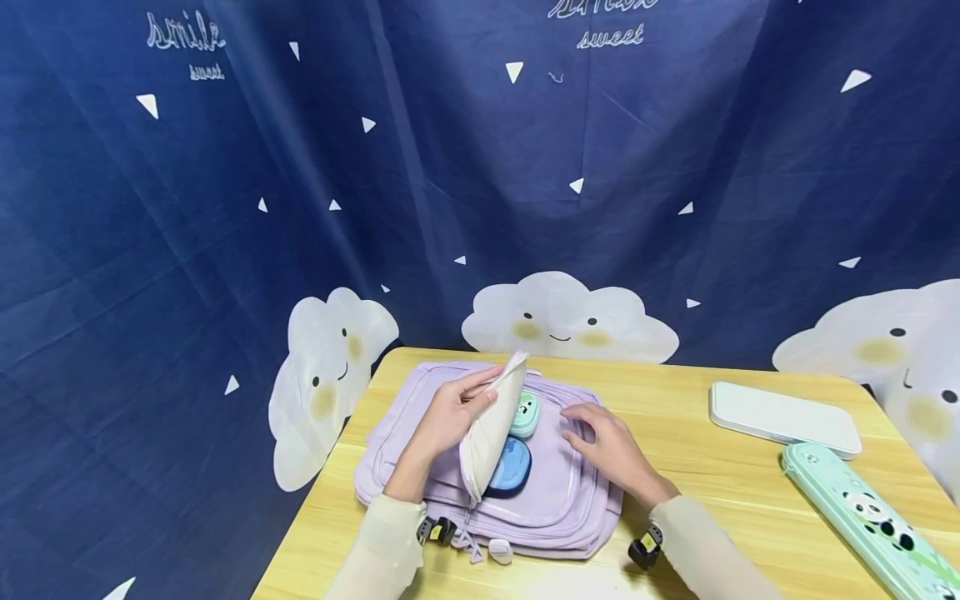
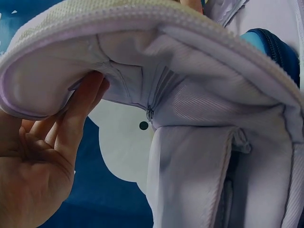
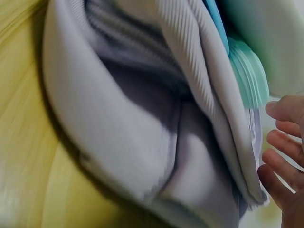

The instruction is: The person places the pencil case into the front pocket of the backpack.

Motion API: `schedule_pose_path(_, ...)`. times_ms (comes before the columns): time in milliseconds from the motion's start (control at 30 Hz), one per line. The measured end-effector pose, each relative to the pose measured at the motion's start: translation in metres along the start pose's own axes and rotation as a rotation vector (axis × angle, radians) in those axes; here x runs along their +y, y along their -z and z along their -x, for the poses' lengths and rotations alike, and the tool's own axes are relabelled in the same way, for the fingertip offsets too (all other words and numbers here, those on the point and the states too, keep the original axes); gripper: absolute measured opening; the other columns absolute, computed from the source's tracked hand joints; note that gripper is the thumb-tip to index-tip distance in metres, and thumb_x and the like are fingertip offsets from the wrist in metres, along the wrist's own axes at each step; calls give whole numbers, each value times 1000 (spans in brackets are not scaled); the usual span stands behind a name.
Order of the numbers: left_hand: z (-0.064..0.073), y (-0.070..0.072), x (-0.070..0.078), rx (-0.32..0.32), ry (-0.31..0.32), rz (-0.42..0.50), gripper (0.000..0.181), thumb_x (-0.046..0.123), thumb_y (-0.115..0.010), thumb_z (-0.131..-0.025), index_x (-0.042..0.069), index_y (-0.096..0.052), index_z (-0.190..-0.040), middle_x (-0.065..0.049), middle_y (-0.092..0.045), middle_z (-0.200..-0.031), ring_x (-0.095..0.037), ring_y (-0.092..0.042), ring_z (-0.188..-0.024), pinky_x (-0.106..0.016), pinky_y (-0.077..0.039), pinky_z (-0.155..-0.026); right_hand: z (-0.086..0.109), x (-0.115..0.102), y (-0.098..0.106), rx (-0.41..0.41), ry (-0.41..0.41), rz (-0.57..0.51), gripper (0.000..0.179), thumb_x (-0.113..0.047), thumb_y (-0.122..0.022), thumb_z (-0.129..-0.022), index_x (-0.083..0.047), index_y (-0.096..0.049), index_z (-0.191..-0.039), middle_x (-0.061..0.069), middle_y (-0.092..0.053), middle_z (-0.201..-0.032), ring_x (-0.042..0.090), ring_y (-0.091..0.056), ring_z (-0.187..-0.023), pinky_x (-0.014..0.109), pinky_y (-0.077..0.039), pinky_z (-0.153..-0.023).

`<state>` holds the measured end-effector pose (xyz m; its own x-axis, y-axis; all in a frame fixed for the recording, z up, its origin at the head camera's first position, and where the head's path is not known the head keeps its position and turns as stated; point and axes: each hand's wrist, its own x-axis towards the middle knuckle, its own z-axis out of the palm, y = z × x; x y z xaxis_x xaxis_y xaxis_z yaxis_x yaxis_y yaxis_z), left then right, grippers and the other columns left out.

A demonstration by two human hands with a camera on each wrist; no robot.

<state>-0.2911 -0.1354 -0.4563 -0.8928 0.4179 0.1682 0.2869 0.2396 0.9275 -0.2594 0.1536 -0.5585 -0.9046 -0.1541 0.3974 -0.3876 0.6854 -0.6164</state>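
A lavender backpack (image 1: 420, 408) lies on the table. My left hand (image 1: 453, 412) pinches the edge of a pale zippered flap (image 1: 495, 429) and holds it upright. In the left wrist view, the fingers (image 2: 83, 107) of that hand reach into the flap's folded lining (image 2: 128, 42). Against the flap's right side are a small mint panda case (image 1: 527, 414) and a rounded blue case (image 1: 512, 468), partly covered by it. My right hand (image 1: 607, 442) hovers over the bag's right part with loosely bent fingers and holds nothing. The mint case (image 3: 249, 76) is near its fingertips in the right wrist view.
To the right on the wooden table (image 1: 675, 400) lie a white flat box (image 1: 783, 414) and a long mint panda pencil case (image 1: 870, 517), touching at one corner. Zipper pulls (image 1: 468, 546) hang at the bag's near edge. A dark blue cloud-print curtain (image 1: 480, 167) stands behind.
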Motion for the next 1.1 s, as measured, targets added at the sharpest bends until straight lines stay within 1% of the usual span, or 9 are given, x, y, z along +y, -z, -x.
schedule_pose_path(133,0,0,0,0,0,9,47,14,-67,-109,8,-62,-155,-22,-74,-136,-35,-74,-126,-25,-63,-94,7,5,8,15,16,19,31,-14,-85,-95,-10,-79,-125,5,-78,-130,34,-70,-128,57,-53,-115)
schedule_pose_path(233,0,0,-1,-1,-3,14,47,14,-67,-109,8,-61,-155,-22,-74,-136,-35,-74,-125,-22,-62,-93,13,9,15,36,43,47,31,-13,-86,-94,-10,-79,-124,4,-78,-129,32,-70,-125,56,-54,-113)
schedule_pose_path(433,1,-2,-1,-2,2,16,47,15,-66,-109,8,-61,-156,-22,-74,-137,-35,-74,-125,-22,-62,-93,25,17,30,78,104,103,31,-10,-87,-92,-7,-79,-122,7,-78,-127,31,-71,-120,55,-58,-106)
schedule_pose_path(600,2,-3,-2,1,8,7,47,15,-66,-109,9,-60,-156,-22,-74,-136,-35,-74,-124,-21,-62,-92,32,24,43,89,117,134,33,-9,-86,-91,-7,-79,-123,8,-78,-129,32,-71,-121,55,-56,-105)
schedule_pose_path(767,2,-2,-4,22,11,-15,47,14,-67,-109,11,-61,-156,-19,-75,-137,-32,-74,-125,-25,-63,-95,40,31,53,103,107,162,33,-9,-86,-90,-8,-79,-123,9,-77,-130,32,-69,-123,52,-51,-106)
schedule_pose_path(833,2,-2,-4,34,6,-27,47,14,-67,-109,11,-62,-155,-19,-75,-137,-32,-74,-126,-29,-64,-97,44,33,56,101,94,170,33,-9,-86,-90,-8,-79,-123,10,-77,-131,33,-68,-124,53,-50,-107)
schedule_pose_path(967,4,-2,-3,49,9,-58,46,14,-66,-109,16,-63,-155,-14,-75,-139,-28,-74,-126,-35,-63,-102,52,37,65,91,67,181,35,-11,-87,-91,-10,-79,-125,11,-76,-134,35,-67,-126,57,-49,-107)
schedule_pose_path(1100,4,-1,-1,48,5,-95,46,17,-66,-109,19,-63,-155,-11,-75,-140,-25,-74,-126,-39,-63,-104,59,40,76,99,53,198,35,-11,-87,-91,-12,-79,-124,9,-75,-134,34,-66,-125,54,-49,-106)
